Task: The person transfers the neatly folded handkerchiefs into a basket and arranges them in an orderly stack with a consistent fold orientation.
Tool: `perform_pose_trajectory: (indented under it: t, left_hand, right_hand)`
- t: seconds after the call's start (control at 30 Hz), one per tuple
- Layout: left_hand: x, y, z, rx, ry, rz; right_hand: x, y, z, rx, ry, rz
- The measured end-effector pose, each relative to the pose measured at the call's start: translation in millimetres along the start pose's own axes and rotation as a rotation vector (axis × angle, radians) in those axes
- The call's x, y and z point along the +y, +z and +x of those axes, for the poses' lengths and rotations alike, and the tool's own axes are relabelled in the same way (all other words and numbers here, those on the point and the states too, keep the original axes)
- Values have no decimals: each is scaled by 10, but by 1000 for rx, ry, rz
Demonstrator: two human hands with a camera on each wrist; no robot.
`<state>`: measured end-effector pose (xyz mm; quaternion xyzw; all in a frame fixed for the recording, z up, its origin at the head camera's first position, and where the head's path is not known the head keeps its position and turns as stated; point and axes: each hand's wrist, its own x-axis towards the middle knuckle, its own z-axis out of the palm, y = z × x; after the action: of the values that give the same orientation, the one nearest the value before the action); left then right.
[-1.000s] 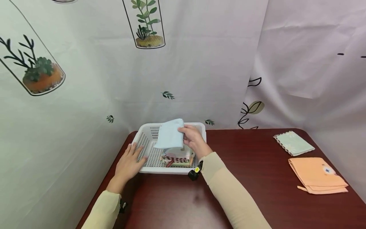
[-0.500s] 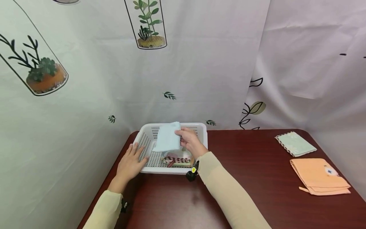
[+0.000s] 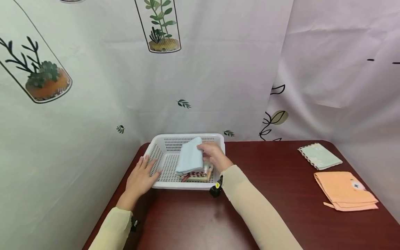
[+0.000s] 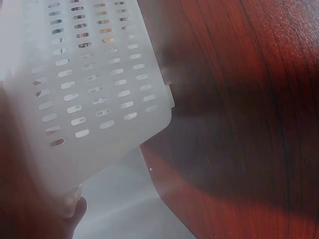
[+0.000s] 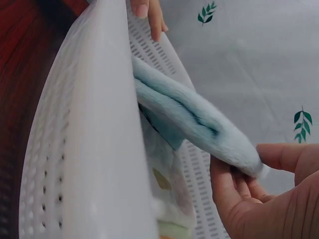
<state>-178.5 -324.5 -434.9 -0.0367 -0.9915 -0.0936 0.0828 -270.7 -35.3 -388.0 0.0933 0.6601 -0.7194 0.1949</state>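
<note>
- Head view: pale blue folded cloth (image 3: 190, 158), lower and farther right than half a second ago, tilted above the cloth stack (image 3: 200, 177) inside the white basket (image 3: 184, 185); contact with the stack cannot be told.
- Same view: right hand (image 3: 214, 154), thumb and fingers pinching the cloth's right edge. Left hand (image 3: 140, 178), fingers spread, resting at the basket's left rim.
- Left wrist view: perforated basket wall; one fingertip (image 4: 76, 214) at its lower corner, blurred; finger spread cannot be told.
- Right wrist view: thumb and curled fingers gripping one end of the cloth from opposite sides.
</note>
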Motion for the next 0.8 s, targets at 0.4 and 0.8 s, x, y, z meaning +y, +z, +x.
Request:
perform_pose_trajectory:
  t: [0.4,0.8]
  left_hand:
    - [-6,-19,14,-30,4,-9]
    - [23,-41,5,-48,-7,-8]
  right_hand:
    - [-141,-272,-117,35,-79,-66]
    - [-255,-524,-165,45,-123,-113]
